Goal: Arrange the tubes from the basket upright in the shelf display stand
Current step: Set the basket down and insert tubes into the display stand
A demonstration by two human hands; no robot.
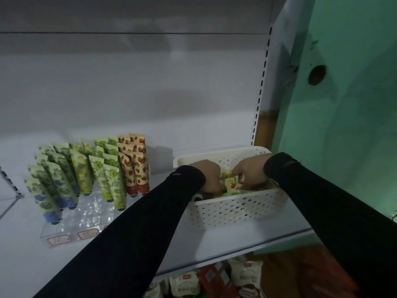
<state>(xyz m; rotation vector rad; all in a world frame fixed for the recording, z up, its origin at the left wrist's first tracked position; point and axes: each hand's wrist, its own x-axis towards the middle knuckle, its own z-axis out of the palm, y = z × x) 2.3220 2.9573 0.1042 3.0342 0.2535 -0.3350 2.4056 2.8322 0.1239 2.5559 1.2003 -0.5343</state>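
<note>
A white perforated basket (236,208) sits on the shelf at the right, with loose tubes (232,183) lying inside. Both my hands are down in it. My left hand (209,176) curls over tubes at the basket's left side. My right hand (250,172) grips a pale tube with fruit print near the middle. At the left stands a clear acrylic display stand (86,214) holding several upright tubes in rows: blue-capped, yellow-green, green and red strawberry ones (135,168). Its front slots are bare.
The white shelf board (225,244) ends just in front of the basket. A slotted upright (261,87) and a green wall (343,115) stand to the right. Packaged goods (214,280) lie on the shelf below. Price labels (59,239) line the stand's front.
</note>
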